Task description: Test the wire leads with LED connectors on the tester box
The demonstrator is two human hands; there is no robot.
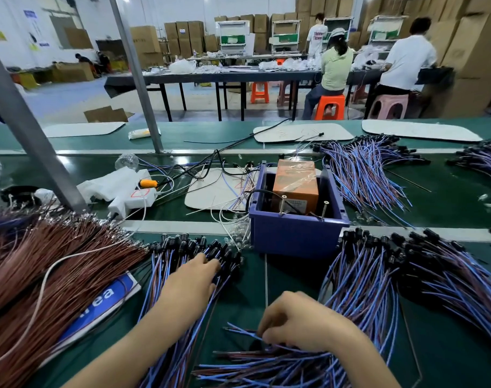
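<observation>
**Head view of a green workbench [448, 359].** The left hand [195, 278] lies with its fingers extended and close together on the black LED connectors [210, 249] of a bundle of blue-and-brown wire leads [161, 271]. The bundle fans toward the viewer, and the hand pinches nothing. The right hand [297, 322] has its fingers curled under and pinches the ends of a few leads from a second sheaf [266, 368], which lies crosswise at the near edge. The tester box [294, 236] is a blue plastic bin holding an orange taped block [294, 180] and two upright screws [283, 204]. It stands beyond and between the two hands, touched by neither. A large pile of leads [412, 278] spreads to the right of the box, and a farther pile [362, 175] lies behind it. Brown wires [56, 264] are heaped at far left, partly over a blue-and-white card [104, 301]. A white power strip [132, 197] sits left of the box.
</observation>
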